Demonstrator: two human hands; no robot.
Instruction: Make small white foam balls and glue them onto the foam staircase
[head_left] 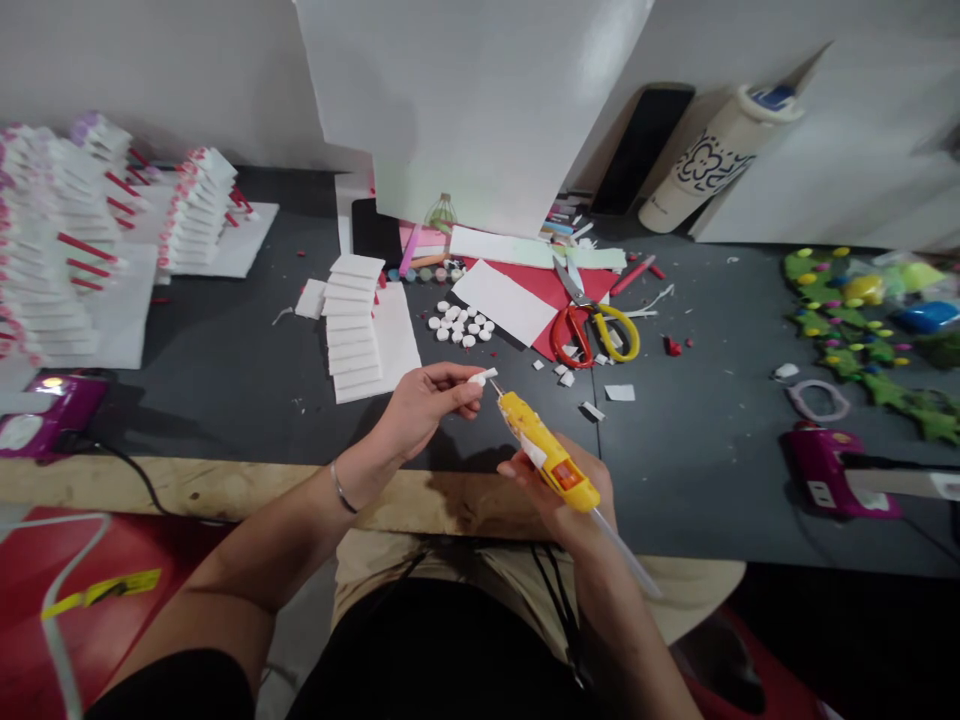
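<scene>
Between the fingertips of my left hand (435, 402) is a small white piece (482, 377), held above the dark table's front part. My right hand (566, 490) is wrapped round a yellow glue gun (551, 455), its metal tip at the white piece; whether they touch I cannot tell. A clear glue stick (626, 555) sticks out of the gun's back end. Just beyond my left hand lie a pile of white round pieces (459, 325) and a stepped stack of white foam pieces (352, 335) on a white board.
Scissors (592, 318) with red and yellow handles lie on red and white sheets beyond my right hand. White stepped models (199, 220) stand at left. A bottle (712, 160) and phone (643, 150) lean at the back. Purple devices (836, 470) and green stars (889, 388) are right.
</scene>
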